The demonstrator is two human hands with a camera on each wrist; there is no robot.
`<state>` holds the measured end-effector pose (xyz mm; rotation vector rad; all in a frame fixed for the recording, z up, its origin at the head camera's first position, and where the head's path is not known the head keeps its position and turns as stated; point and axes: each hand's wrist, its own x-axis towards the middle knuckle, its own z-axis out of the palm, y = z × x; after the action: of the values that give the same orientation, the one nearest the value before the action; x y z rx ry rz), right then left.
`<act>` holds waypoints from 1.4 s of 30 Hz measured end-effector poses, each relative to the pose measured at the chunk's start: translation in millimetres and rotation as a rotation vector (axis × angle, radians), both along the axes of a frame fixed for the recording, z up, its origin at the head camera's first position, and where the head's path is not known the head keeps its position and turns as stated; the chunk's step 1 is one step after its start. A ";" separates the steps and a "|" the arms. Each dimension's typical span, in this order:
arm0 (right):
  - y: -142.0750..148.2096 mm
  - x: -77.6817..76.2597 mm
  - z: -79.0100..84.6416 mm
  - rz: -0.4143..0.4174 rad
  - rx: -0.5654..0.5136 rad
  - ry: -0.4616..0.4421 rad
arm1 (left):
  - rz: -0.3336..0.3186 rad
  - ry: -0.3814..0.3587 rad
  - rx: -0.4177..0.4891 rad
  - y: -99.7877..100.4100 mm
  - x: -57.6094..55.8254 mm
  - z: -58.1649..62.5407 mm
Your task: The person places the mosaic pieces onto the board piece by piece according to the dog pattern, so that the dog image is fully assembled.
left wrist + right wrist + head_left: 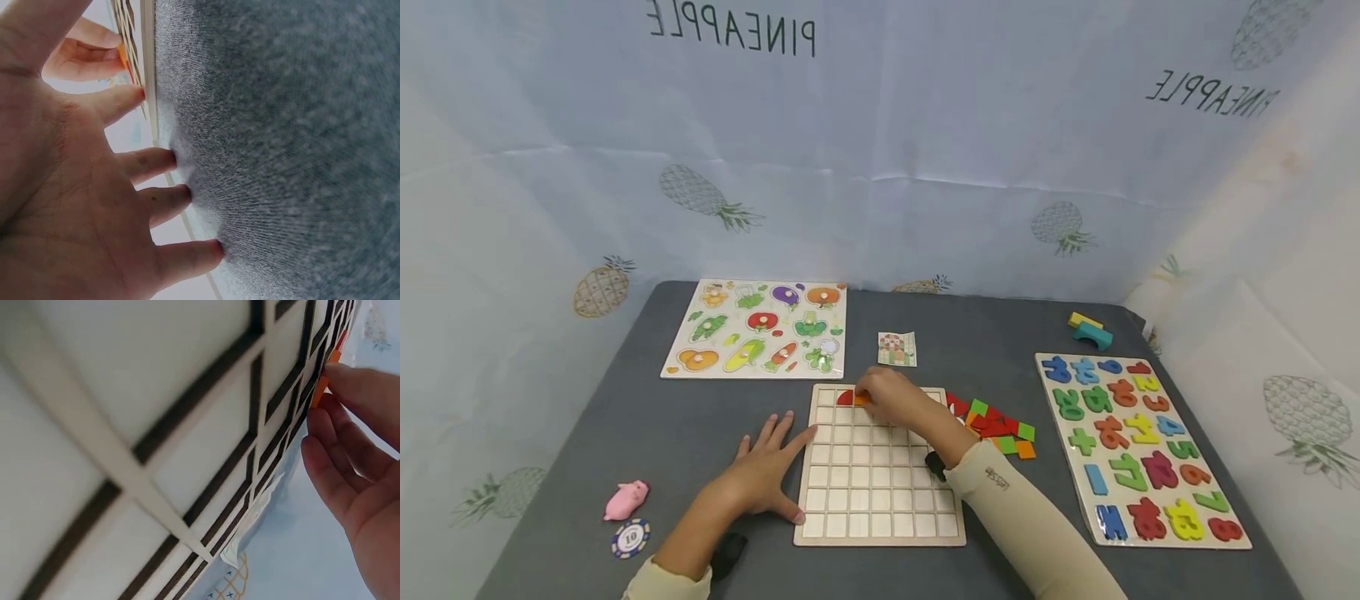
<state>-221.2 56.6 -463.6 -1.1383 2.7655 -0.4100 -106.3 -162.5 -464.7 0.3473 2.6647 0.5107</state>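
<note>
A wooden grid board (871,478) lies on the grey table. My left hand (762,477) is spread beside it, thumb and index fingertip at its left edge; in the left wrist view the other fingertips rest on the table. At the far rows of the board, my right hand (897,402) pinches an orange tile (320,390) between thumb and fingers. A red piece (845,398) sits just left of that tile in the grid. Right of the board lies a loose pile of red, green and orange tiles (996,427). Behind the board is a small picture card (897,349).
A vegetable puzzle board (756,329) lies at the back left, a number puzzle board (1138,454) at the right. Yellow (1086,321) and teal blocks (1093,336) lie behind the latter. A pink pig (626,501) and a poker chip (630,538) are at the left.
</note>
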 end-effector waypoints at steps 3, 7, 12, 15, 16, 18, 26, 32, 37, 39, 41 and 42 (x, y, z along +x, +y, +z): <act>-3.0 3.2 3.1 -0.005 0.026 0.088 | 0.006 0.015 0.012 -1.1 -0.4 0.0; -6.9 8.0 7.9 0.031 0.147 0.244 | 0.008 0.015 0.013 -3.3 0.1 -0.4; 12.0 10.1 18.9 0.094 0.182 0.115 | -0.005 0.000 0.021 -1.4 -0.7 -1.5; 36.3 9.6 28.4 -0.023 0.132 -0.061 | -0.005 -0.005 0.034 -1.8 0.0 -2.0; 45.8 9.2 31.2 -0.091 0.126 -0.091 | -0.006 -0.003 0.035 -2.0 0.0 -2.1; 65.0 8.4 35.8 -0.235 0.132 -0.103 | -0.008 0.004 0.035 -2.7 -0.6 -2.1; 115.0 8.8 33.3 -0.387 0.181 -0.190 | -0.005 -0.005 0.048 -3.0 -1.1 1.2; 124.0 11.6 25.0 -0.410 0.128 -0.199 | -0.009 -0.021 0.061 -3.3 2.3 3.9; 128.3 11.5 21.3 -0.423 0.102 -0.211 | -0.009 -0.012 0.060 -3.1 2.3 2.6; 129.9 11.3 19.4 -0.427 0.087 -0.222 | -0.010 -0.008 0.053 -3.1 1.8 2.1; 130.8 10.8 18.1 -0.432 0.077 -0.233 | -0.009 -0.007 0.050 -3.5 1.2 1.7; 131.0 10.4 17.8 -0.431 0.072 -0.237 | -0.009 -0.006 0.048 -3.5 0.7 1.5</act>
<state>-210.8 187.6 -445.7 -0.4349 2.7682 -0.4487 -105.5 -166.0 -463.1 0.3711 2.6478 0.5726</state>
